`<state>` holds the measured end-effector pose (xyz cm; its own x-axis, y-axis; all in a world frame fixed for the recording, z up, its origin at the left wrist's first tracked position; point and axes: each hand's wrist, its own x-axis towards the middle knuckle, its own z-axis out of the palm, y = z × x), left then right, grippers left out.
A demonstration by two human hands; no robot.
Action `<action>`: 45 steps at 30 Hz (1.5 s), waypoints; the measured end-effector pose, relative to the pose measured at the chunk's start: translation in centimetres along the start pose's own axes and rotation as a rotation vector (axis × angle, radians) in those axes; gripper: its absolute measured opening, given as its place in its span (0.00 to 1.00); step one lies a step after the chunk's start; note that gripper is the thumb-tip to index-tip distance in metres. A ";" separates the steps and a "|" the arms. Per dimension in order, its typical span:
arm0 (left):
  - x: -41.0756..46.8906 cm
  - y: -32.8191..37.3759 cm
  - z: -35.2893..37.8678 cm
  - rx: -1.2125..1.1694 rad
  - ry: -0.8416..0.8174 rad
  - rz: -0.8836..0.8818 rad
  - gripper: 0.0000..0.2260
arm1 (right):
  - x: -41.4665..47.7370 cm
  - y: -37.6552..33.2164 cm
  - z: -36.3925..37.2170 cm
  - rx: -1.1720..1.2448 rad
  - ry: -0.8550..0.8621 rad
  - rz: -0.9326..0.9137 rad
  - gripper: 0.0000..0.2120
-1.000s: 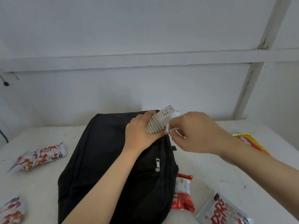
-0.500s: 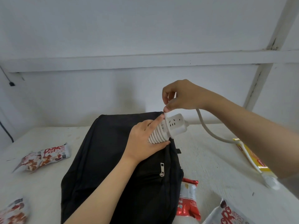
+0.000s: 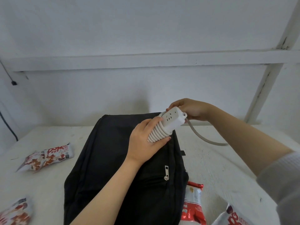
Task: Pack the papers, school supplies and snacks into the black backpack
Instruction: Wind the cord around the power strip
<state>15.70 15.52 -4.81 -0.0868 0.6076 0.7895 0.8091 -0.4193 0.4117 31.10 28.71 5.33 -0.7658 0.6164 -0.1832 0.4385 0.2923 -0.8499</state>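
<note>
Clasped the power strip (image 3: 172, 121) above the backpack (image 3: 112, 153) with the left hand (image 3: 145, 144), pinched its cord (image 3: 203, 139) with the right hand (image 3: 194, 111). Likely called for snug, even turns under tension.

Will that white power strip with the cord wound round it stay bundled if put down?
Probably not: the cord looks springy, its loose tail arcing rather than drooping, so coils may unwind once the left hand lets go. The power strip looks rigid and boxy, unlikely to roll.
</note>
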 end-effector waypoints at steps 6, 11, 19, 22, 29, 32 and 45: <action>0.2 0.3 -0.1 -0.084 0.083 -0.137 0.24 | -1.5 1.5 1.4 0.190 -0.009 0.036 0.07; 0.8 0.6 0.0 -0.081 0.101 -0.217 0.24 | -3.4 1.5 3.2 0.144 0.122 0.015 0.13; 1.7 0.7 0.4 -0.044 0.126 -0.299 0.22 | -6.1 -0.4 5.1 -0.466 0.309 0.050 0.17; 1.9 0.6 0.5 -0.011 0.121 -0.312 0.22 | -7.3 -0.4 5.3 -0.723 0.415 -0.013 0.17; 1.5 0.8 0.8 0.101 0.021 -0.238 0.25 | -9.3 -0.5 6.0 -0.920 0.481 -0.066 0.15; 1.4 0.7 1.0 0.130 0.001 -0.235 0.26 | -9.6 -0.4 6.6 -0.958 0.496 -0.095 0.15; 1.4 0.6 1.5 0.172 -0.084 -0.256 0.30 | -9.1 0.6 9.0 -0.986 0.413 -0.150 0.10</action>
<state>16.90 17.08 -4.16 -0.2579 0.7353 0.6268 0.8544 -0.1294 0.5033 34.10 16.72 2.00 -0.7062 0.6703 0.2279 0.6803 0.7316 -0.0438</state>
